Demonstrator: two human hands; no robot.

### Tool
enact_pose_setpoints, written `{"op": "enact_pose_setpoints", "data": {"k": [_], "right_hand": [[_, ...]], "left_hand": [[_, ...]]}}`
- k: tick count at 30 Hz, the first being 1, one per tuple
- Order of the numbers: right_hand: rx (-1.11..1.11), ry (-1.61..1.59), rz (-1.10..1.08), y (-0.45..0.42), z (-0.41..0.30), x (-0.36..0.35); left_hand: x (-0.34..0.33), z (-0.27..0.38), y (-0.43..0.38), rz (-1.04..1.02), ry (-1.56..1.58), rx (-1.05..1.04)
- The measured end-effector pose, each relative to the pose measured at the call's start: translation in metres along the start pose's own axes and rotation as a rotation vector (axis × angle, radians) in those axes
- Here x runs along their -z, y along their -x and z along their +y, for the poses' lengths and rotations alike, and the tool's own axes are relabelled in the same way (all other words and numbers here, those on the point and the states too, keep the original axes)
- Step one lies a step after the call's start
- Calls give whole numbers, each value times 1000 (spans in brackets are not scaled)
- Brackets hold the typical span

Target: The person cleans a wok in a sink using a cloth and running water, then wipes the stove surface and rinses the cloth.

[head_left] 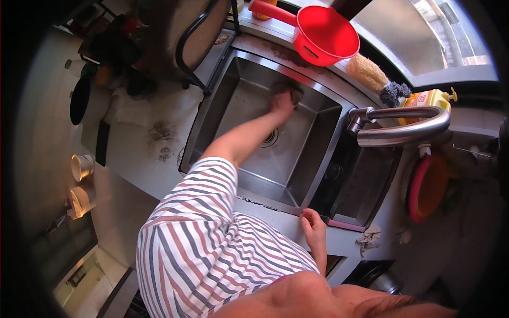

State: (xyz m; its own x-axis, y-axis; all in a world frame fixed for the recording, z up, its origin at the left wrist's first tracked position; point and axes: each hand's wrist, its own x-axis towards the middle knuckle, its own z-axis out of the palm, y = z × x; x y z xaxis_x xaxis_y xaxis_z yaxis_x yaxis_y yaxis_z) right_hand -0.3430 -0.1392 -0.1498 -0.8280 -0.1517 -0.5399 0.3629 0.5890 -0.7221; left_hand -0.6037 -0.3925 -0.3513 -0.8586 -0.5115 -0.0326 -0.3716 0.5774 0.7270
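Note:
My left hand [283,104] reaches down into a stainless steel sink [262,167], against the bottom near its far wall. It is closed on a dark, crumpled scrubber or cloth [296,96], partly hidden by the fingers. Below and left of that hand, the round drain [270,139] shows partly behind the forearm. My right hand [313,222] rests at the sink's near right corner, fingers loosely bent, with nothing visible in it. A steel faucet [401,133] arches at the right side, over a narrow dark side basin [354,190].
A red plastic dipper [326,35] sits on the sill behind the sink, beside a loofah [366,71], a grey scourer [394,94] and a yellow pump bottle [433,99]. A black-framed rack [185,51] stands at the left. A crumpled rag [369,237] lies on the right counter.

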Motion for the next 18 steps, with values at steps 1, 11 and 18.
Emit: {"op": "enact_pose_setpoints", "data": {"k": [1, 11, 18], "right_hand": [[-10, -12, -4, -4, -4, -1], [-35, 44, -136, -20, -21, -2], [46, 37, -79, -24, -5, -8]], "left_hand": [[13, -20, -3, -50, -301, -322], [69, -127, -38, -243, -1027, -516], [69, -82, 67, -362, -467, -148]]}}
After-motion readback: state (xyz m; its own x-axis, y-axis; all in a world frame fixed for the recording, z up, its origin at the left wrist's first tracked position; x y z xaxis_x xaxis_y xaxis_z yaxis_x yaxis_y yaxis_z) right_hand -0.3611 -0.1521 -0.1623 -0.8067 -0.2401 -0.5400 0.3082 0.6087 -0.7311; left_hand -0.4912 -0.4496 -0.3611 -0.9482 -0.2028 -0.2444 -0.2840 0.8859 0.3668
